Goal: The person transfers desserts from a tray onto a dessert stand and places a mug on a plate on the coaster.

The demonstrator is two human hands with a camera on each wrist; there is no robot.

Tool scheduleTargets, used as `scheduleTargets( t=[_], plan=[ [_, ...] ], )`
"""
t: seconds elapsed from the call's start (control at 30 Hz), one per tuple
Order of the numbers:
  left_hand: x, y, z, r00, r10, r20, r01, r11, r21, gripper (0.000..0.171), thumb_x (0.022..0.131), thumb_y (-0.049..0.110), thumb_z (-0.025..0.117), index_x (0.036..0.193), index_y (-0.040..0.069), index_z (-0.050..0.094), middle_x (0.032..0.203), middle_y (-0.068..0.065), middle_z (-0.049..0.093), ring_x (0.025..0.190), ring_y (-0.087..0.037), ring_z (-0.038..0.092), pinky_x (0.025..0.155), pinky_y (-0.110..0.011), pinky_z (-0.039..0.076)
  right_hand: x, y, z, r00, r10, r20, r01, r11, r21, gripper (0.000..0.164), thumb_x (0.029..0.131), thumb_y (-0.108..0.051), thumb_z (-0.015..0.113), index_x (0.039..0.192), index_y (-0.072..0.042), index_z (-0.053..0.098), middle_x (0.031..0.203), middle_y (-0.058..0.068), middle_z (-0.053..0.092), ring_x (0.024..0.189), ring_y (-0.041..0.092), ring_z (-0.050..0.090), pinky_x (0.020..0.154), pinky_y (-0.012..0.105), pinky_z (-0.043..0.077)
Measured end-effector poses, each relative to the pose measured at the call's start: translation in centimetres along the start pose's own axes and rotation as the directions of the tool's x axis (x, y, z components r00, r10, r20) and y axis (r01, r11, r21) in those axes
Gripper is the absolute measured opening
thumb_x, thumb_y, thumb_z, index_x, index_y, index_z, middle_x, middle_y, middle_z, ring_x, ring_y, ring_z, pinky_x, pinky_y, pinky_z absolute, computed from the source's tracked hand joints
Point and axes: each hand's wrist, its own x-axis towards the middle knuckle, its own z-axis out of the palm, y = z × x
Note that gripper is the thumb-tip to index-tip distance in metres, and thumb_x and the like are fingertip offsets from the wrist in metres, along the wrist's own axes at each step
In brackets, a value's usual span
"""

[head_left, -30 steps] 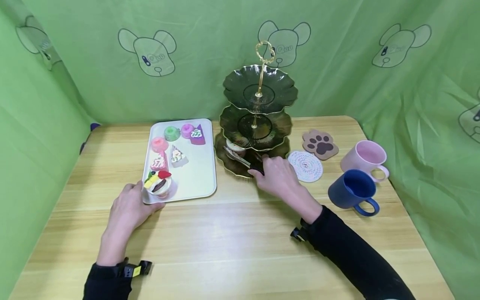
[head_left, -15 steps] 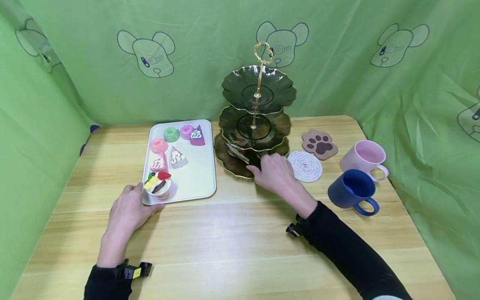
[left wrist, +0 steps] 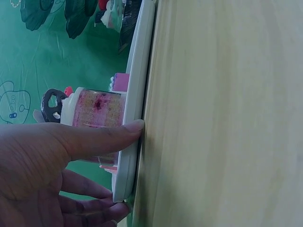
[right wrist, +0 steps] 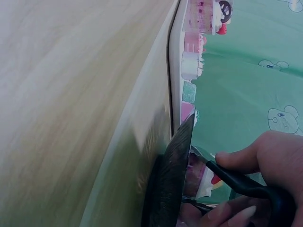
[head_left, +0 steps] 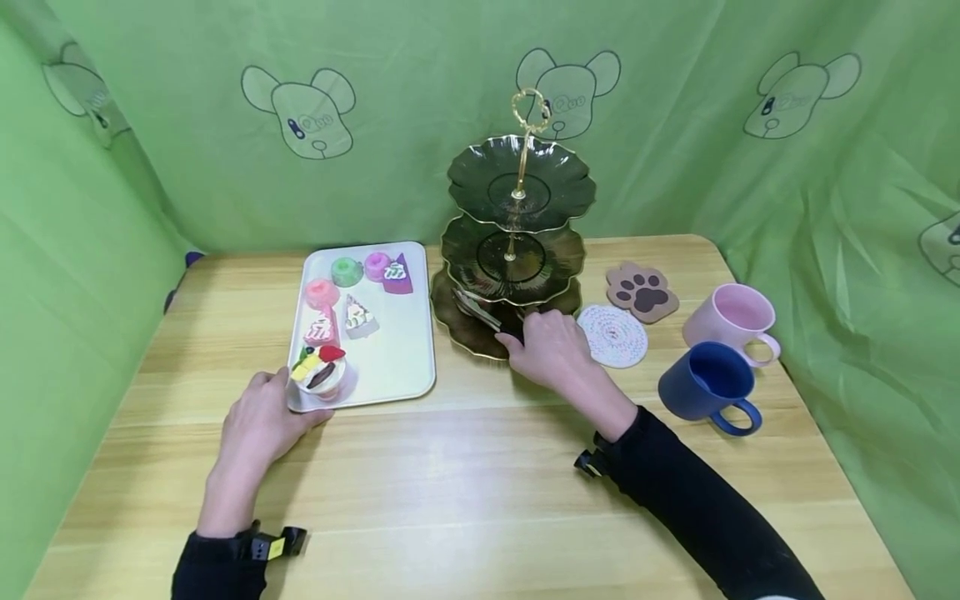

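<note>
My left hand (head_left: 258, 421) grips the near left corner of a white tray (head_left: 393, 350), thumb along the front rim and fingers at the side. On the tray, a dessert cup (head_left: 324, 375) topped with toy fruit stands near that corner. My right hand (head_left: 553, 348) holds tongs (right wrist: 241, 182) with black handles and metal arms (head_left: 476, 310), reaching over the bottom tier (head_left: 468, 333) of a dark, gold-edged three-tier stand. Between the tong arms, a second dessert cup (right wrist: 193, 177) shows in the right wrist view; the middle tier hides it from the head view.
Toy cake slices (head_left: 358, 317) and ring-shaped cakes (head_left: 347, 272) lie on the tray. Right of the stand are a round knitted coaster (head_left: 612, 336), a paw coaster (head_left: 642, 292), a pink mug (head_left: 727, 321) and a blue mug (head_left: 701, 383). Green cloth (head_left: 420, 125) hangs behind the table.
The tongs have shifted slightly in the bottom tier, and the cup's white top that showed beneath the middle tier has passed out of the head view. My left hand keeps its place.
</note>
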Motion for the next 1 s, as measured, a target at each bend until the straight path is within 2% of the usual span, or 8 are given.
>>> scheduleTargets(
  t=[0.2, 0.33, 0.5, 0.67, 0.73, 0.87, 1.0],
  plan=[
    [-0.1, 0.1, -0.1, 1.0, 0.011, -0.011, -0.011, 1.0, 0.01, 0.098, 0.081, 0.038, 0.092, 0.143, -0.022, 0.045, 0.126, -0.046, 0.052, 0.107, -0.059, 0.059, 0.082, -0.069, 0.052, -0.8, 0.1, -0.5, 1.0, 0.004, -0.007, -0.004, 1.0, 0.03, 0.063, 0.101, -0.05, 0.066, 0.057, -0.016, 0.037, 0.056, 0.0, 0.035, 0.048, 0.023, 0.049, 0.042, 0.035, 0.04],
    [-0.1, 0.2, -0.1, 1.0, 0.009, -0.009, -0.009, 1.0, 0.012, 0.098, 0.081, 0.037, 0.093, 0.143, -0.022, 0.045, 0.127, -0.046, 0.052, 0.108, -0.059, 0.058, 0.083, -0.068, 0.052, -1.4, 0.1, -0.9, 1.0, 0.018, 0.012, -0.018, 0.999, 0.033, 0.062, 0.1, -0.053, 0.065, 0.058, -0.015, 0.039, 0.056, 0.002, 0.041, 0.049, 0.024, 0.05, 0.042, 0.035, 0.04],
    [-0.2, 0.2, -0.1, 1.0, 0.006, -0.007, -0.006, 1.0, 0.006, 0.098, 0.081, 0.036, 0.092, 0.143, -0.022, 0.044, 0.127, -0.046, 0.051, 0.108, -0.06, 0.058, 0.083, -0.069, 0.052, -2.4, 0.2, -1.6, 0.999, 0.037, 0.021, -0.038, 0.999, 0.038, 0.056, 0.099, -0.055, 0.066, 0.072, -0.008, 0.052, 0.065, 0.011, 0.053, 0.055, 0.028, 0.056, 0.045, 0.038, 0.044],
    [-0.1, 0.3, 0.0, 1.0, 0.006, -0.011, -0.006, 1.0, 0.001, 0.097, 0.082, 0.036, 0.092, 0.143, -0.022, 0.045, 0.125, -0.045, 0.052, 0.106, -0.059, 0.059, 0.082, -0.068, 0.052, -3.6, 0.6, -2.4, 0.999, 0.037, 0.034, -0.038, 0.999, 0.037, 0.056, 0.099, -0.056, 0.067, 0.085, -0.002, 0.058, 0.065, 0.011, 0.055, 0.053, 0.028, 0.056, 0.044, 0.037, 0.044],
    [-0.1, 0.3, 0.0, 1.0, 0.006, -0.012, -0.006, 1.0, 0.002, 0.098, 0.082, 0.037, 0.092, 0.143, -0.022, 0.045, 0.125, -0.045, 0.052, 0.106, -0.059, 0.059, 0.082, -0.068, 0.052, -4.2, 0.9, -2.8, 0.998, 0.043, 0.039, -0.044, 0.998, 0.04, 0.057, 0.098, -0.057, 0.067, 0.083, -0.003, 0.057, 0.063, 0.01, 0.053, 0.051, 0.026, 0.054, 0.043, 0.037, 0.042],
    [-0.1, 0.4, 0.0, 1.0, -0.002, -0.003, 0.002, 1.0, 0.006, 0.099, 0.082, 0.038, 0.092, 0.144, -0.022, 0.044, 0.127, -0.046, 0.051, 0.107, -0.06, 0.059, 0.083, -0.068, 0.052, -5.6, 1.5, -3.4, 0.998, 0.053, 0.046, -0.055, 0.997, 0.048, 0.058, 0.098, -0.057, 0.068, 0.069, -0.009, 0.051, 0.057, 0.006, 0.048, 0.048, 0.023, 0.049, 0.043, 0.035, 0.038],
    [-0.2, 0.3, -0.1, 1.0, -0.006, -0.001, 0.006, 1.0, 0.013, 0.1, 0.081, 0.038, 0.092, 0.145, -0.022, 0.043, 0.129, -0.047, 0.05, 0.11, -0.061, 0.057, 0.085, -0.069, 0.051, -7.2, 1.9, -3.8, 0.999, 0.032, 0.018, -0.033, 0.998, 0.052, 0.053, 0.098, -0.053, 0.071, 0.074, -0.009, 0.053, 0.058, 0.004, 0.047, 0.048, 0.022, 0.048, 0.043, 0.035, 0.035]
  ],
)
